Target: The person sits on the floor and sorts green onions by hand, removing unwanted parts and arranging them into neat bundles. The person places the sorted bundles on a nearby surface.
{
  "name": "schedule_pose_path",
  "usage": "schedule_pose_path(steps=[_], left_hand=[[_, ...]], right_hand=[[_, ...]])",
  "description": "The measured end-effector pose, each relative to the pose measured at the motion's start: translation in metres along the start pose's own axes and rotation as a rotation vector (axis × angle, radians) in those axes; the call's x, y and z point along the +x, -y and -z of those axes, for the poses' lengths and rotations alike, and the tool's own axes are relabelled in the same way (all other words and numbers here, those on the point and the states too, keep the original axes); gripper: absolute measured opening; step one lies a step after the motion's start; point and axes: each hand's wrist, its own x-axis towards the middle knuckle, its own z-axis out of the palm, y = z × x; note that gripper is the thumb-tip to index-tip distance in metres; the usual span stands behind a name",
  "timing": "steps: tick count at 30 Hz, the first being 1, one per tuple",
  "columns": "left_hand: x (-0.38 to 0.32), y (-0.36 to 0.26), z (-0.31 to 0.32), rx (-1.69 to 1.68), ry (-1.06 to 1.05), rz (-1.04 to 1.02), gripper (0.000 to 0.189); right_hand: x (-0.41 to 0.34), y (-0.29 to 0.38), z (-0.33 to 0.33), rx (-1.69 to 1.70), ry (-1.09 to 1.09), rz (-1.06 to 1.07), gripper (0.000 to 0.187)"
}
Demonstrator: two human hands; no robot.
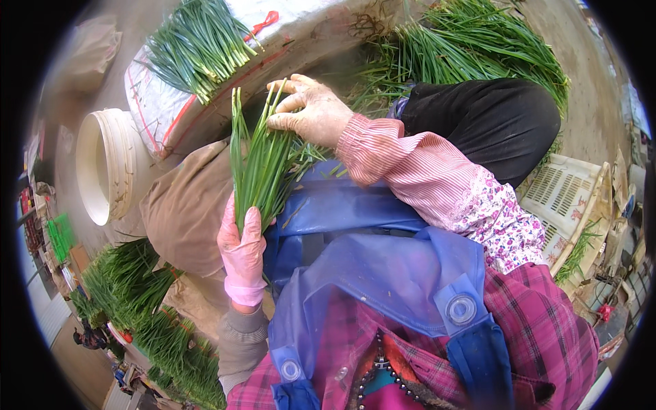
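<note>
My left hand (245,251), in a thin pink glove, grips a bunch of garlic chives (259,177) by its leafy part. The bunch stands nearly upright in the view, pale cut ends at the top, fanned into two clumps. At those ends is my right hand (310,110), its fingers spread and the fingertips against or just behind a few stalks. Whether any stalk is pinched there is hard to see. Beyond the hands, a neat pile of chives (197,48) lies on a white woven-plastic surface (154,97), a red ribbon (264,24) beside it.
A large heap of chives (476,43) lies at upper right beyond my bent knee (492,115). To the left stands a white bucket (125,169). Tied bundles of chives (169,328) fill the lower left. A plastic crate (561,189) is at right; a blue apron (359,256) covers my lap.
</note>
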Motion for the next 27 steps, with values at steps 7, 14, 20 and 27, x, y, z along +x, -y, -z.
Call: schedule_pose_path(steps=[7, 14, 20, 27], left_hand=[[0.002, -0.001, 0.016, -0.119, 0.035, 0.051, 0.042], [0.006, -0.006, 0.004, 0.258, -0.101, -0.342, 0.046], [-0.006, -0.015, -0.021, 1.104, -0.097, -0.452, 0.087], [0.003, -0.019, -0.009, 0.002, 0.202, 0.054, 0.078]], right_hand=[[0.009, -0.015, 0.064, -1.148, -0.365, 0.454, 0.015], [-0.02, -0.012, 0.055, -0.259, 0.572, -0.28, 0.058], [-0.042, 0.008, -0.026, 1.034, 0.487, -0.461, 0.06], [-0.043, 0.024, -0.03, 1.364, 0.389, -0.382, 0.039]])
